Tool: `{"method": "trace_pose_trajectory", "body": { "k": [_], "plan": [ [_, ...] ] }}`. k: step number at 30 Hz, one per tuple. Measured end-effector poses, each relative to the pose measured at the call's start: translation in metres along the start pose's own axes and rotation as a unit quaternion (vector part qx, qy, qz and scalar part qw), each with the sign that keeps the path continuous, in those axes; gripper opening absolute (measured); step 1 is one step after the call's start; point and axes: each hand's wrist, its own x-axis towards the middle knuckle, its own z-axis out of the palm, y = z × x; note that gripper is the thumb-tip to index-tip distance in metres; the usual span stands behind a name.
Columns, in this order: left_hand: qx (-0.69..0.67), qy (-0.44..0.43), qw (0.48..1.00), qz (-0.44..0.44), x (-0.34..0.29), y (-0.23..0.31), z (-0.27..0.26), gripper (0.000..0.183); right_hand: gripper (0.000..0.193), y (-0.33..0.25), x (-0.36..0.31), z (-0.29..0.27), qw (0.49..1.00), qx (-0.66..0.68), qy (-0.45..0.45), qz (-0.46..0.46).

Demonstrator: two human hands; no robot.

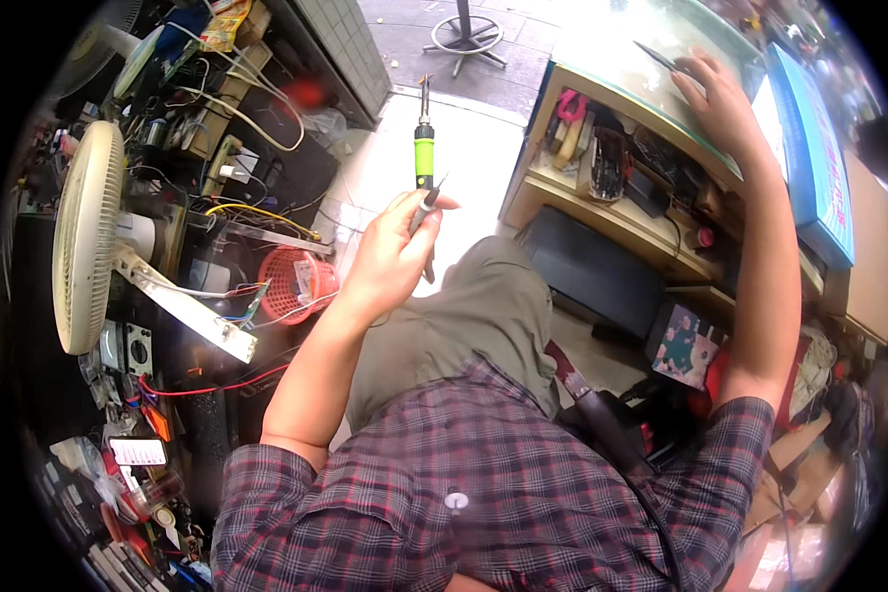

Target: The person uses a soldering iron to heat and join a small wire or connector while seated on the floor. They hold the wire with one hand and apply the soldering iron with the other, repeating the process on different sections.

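Note:
My left hand (390, 252) is closed in front of my lap, its fingers wrapped round a green and black soldering iron (424, 156) that points away from me. A slim grey tool (430, 197) with a pointed tip is also in that grip, crossing the iron's lower end; its exact kind does not show. At the upper right, my right hand (717, 99) reaches over the glass-topped counter (612, 39). Its thumb and fingers pinch the end of a slim, dark, pointed tool (656, 56), which lies low against the glass.
An opened fan (89, 237) with a white stem and loose wires stands at left. Beyond it are a red basket (291, 281), a multimeter (140, 347) and cluttered parts. Shelves (612, 207) sit under the counter; a blue box (809, 148) stands at right.

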Motion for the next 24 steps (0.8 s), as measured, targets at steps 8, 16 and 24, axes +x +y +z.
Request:
{"method": "trace_pose_trajectory", "body": {
  "k": [8, 16, 24],
  "plan": [
    [0.177, 0.073, 0.979, 0.064, -0.011, 0.009, -0.063, 0.025, 0.036, -0.073, -0.021, -0.058, 0.998, 0.037, 0.045, -0.004],
    [0.165, 0.034, 0.983, 0.075, 0.006, 0.054, -0.057, 0.023, 0.027, -0.144, -0.067, -0.103, 0.696, 0.709, -0.021, 0.109],
    [0.22, -0.017, 0.973, 0.07, -0.02, 0.143, -0.034, 0.023, 0.02, -0.195, -0.109, -0.131, 0.849, 0.522, -0.082, -0.021]
  ]
}}
